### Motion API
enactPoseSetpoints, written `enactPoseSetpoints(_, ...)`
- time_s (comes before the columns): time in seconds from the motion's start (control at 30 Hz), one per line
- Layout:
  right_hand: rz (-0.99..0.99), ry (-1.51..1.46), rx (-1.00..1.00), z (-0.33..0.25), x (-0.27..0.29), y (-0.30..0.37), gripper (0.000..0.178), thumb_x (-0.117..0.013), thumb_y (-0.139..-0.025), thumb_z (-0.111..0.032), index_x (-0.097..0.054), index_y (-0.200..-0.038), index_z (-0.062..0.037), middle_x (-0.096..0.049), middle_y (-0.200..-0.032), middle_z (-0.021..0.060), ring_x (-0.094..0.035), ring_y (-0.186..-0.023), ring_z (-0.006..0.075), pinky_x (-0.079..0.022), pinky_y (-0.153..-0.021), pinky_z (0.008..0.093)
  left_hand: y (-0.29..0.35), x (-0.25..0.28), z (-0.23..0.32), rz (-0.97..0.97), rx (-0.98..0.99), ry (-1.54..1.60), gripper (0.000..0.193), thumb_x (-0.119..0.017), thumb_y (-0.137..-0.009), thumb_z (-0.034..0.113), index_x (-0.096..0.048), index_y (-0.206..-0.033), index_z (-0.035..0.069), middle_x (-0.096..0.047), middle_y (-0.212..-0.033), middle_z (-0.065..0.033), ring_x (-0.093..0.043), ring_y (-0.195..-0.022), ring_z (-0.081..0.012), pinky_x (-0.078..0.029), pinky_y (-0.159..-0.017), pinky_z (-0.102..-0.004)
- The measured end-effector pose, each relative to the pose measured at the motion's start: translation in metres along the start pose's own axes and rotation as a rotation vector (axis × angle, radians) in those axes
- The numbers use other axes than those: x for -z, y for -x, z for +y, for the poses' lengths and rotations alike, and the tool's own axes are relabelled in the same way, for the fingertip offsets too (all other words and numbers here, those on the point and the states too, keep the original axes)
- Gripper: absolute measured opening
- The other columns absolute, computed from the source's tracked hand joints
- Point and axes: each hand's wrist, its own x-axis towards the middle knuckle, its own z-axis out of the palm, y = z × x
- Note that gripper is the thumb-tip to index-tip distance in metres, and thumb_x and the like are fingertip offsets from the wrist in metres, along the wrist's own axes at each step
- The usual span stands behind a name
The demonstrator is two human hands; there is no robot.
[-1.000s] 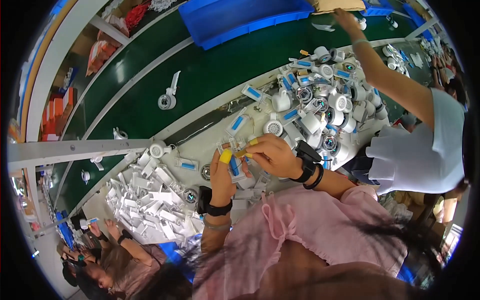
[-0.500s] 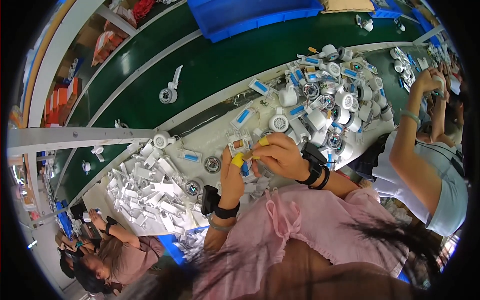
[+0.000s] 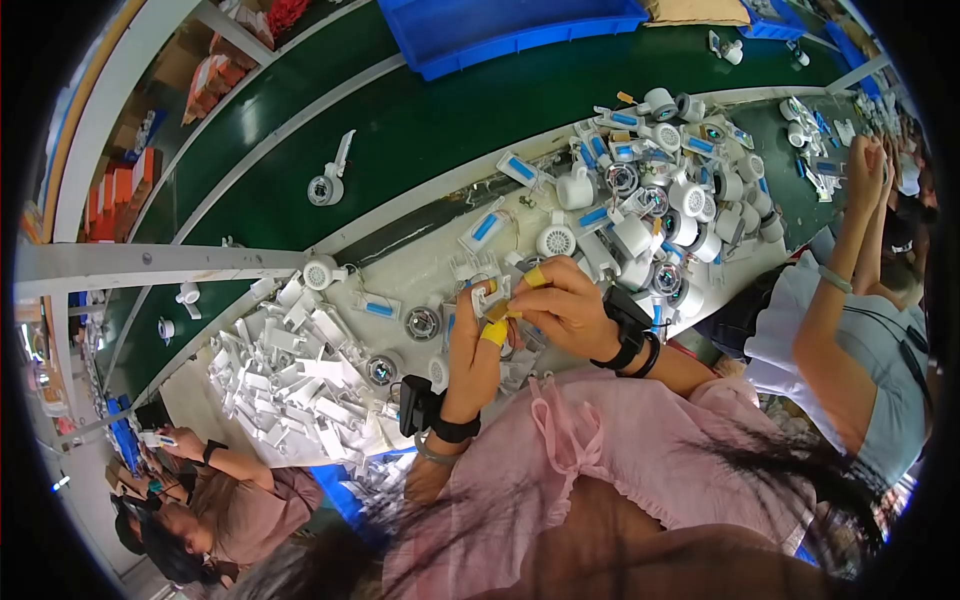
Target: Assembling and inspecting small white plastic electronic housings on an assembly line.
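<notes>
Close in front of my chest, my left hand (image 3: 473,352) is closed around a small white plastic housing (image 3: 483,298), with yellow tape wrapped on its thumb. My right hand (image 3: 572,312) meets it from the right, its taped index finger and thumb pinched together at a small tan piece (image 3: 496,311) against the housing. Whether that piece is attached cannot be made out. Just beyond lie round white fan-like units, one with a grille (image 3: 556,241). A round unit with a dark face (image 3: 422,322) sits left of my hands.
A heap of white plastic handles (image 3: 300,380) covers the table's left part; assembled white units (image 3: 650,200) pile up at right. Beyond runs a green conveyor belt (image 3: 420,140) carrying a few units, with a blue bin (image 3: 520,45). Co-workers sit at both sides; a metal post (image 3: 170,262) stands left.
My hands have shifted slightly, with the housing turned and showing more between them. The unit on the belt has slid a little left. The right co-worker's arms have moved.
</notes>
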Motion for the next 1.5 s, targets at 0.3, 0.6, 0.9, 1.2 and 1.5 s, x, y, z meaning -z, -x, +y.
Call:
enactPoseSetpoints(0.3, 0.011, 0.013, 0.015, 0.002, 0.001, 0.002, 0.025, -0.074, -0.07, -0.001, -0.07, -0.092, -0.0109, -0.061, -0.089, 0.0044, -0.056, -0.079, 0.0238, -0.045, -0.069, 0.0326, 0.001, -0.002, -0.002, 0.001, -0.013, -0.042, 0.04, -0.038, -0.089, 0.001, -0.035, -0.129, -0.003, -0.054, -0.081, -0.008, -0.05, -0.067, -0.0127, -0.043, -0.062, -0.0256)
enactPoseSetpoints(0.6, 0.026, 0.027, 0.045, -0.002, 0.0, 0.0, 0.025, -0.074, -0.069, -0.001, -0.069, -0.092, -0.0102, -0.058, -0.084, 0.0056, -0.055, -0.079, 0.0264, -0.046, -0.069, 0.0341, 0.008, -0.004, 0.0, 0.026, -0.029, -0.024, 0.041, -0.04, -0.089, 0.002, -0.037, -0.13, -0.003, -0.054, -0.081, -0.0058, -0.049, -0.068, -0.0108, -0.042, -0.061, -0.0246)
enactPoseSetpoints(0.9, -0.002, 0.033, 0.03, -0.003, 0.003, -0.003, 0.025, -0.074, -0.068, -0.001, -0.069, -0.091, -0.01, -0.055, -0.081, 0.0063, -0.053, -0.077, 0.0275, -0.045, -0.068, 0.036, 0.008, -0.002, -0.003, 0.011, -0.013, -0.046, 0.041, -0.052, -0.096, 0.017, -0.04, -0.131, 0.001, -0.057, -0.089, -0.0032, -0.051, -0.07, -0.0061, -0.045, -0.058, -0.0197)
enactPoseSetpoints(1.2, 0.02, 0.04, 0.04, -0.002, 0.004, -0.002, 0.026, -0.074, -0.068, -0.001, -0.068, -0.091, -0.0098, -0.054, -0.082, 0.0067, -0.053, -0.077, 0.0281, -0.045, -0.067, 0.0362, 0.007, -0.005, -0.005, 0.058, -0.045, -0.149, 0.034, -0.049, -0.097, 0.016, -0.045, -0.126, 0.0, -0.057, -0.077, -0.0012, -0.05, -0.061, -0.0063, -0.041, -0.052, -0.0216)
enactPoseSetpoints(1.5, -0.094, 0.014, -0.013, -0.001, -0.004, -0.006, 0.026, -0.071, -0.075, -0.006, -0.064, -0.1, -0.0078, -0.057, -0.091, 0.0093, -0.054, -0.083, 0.0294, -0.044, -0.075, 0.0375, 0.001, 0.008, 0.0, 0.09, -0.026, -0.106, 0.029, -0.041, -0.101, 0.018, -0.052, -0.119, -0.001, -0.058, -0.079, -0.0064, -0.051, -0.056, -0.0104, -0.043, -0.05, -0.0244)
